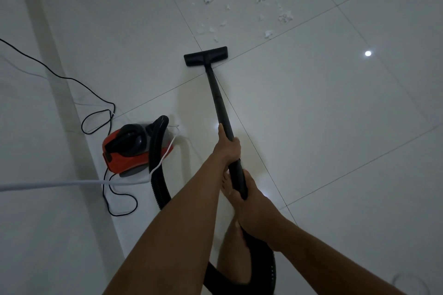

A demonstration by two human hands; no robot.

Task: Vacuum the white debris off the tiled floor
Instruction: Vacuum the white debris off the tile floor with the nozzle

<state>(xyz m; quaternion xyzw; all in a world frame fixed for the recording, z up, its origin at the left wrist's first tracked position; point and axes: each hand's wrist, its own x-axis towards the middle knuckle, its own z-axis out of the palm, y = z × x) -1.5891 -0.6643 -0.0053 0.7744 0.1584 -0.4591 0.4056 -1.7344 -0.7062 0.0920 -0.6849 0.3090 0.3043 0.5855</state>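
Both your hands curl round wand [221, 108]: left hand [227, 148] farther, right hand [250, 203] nearer. Nozzle [205, 56] on floor [335, 127], just short of debris [285, 17] scattered far-right. Push slowly, keep nozzle flat, overlap passes. Watch hose [157, 163] tugging vacuum [122, 155] at left.

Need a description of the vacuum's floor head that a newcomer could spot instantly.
Find the red canister vacuum at the left, then follow the black wand away from the person across the tiled floor. The floor head sits at its far end, just short of the white debris. It is the only flat, wide black bar; the hose is ribbed.
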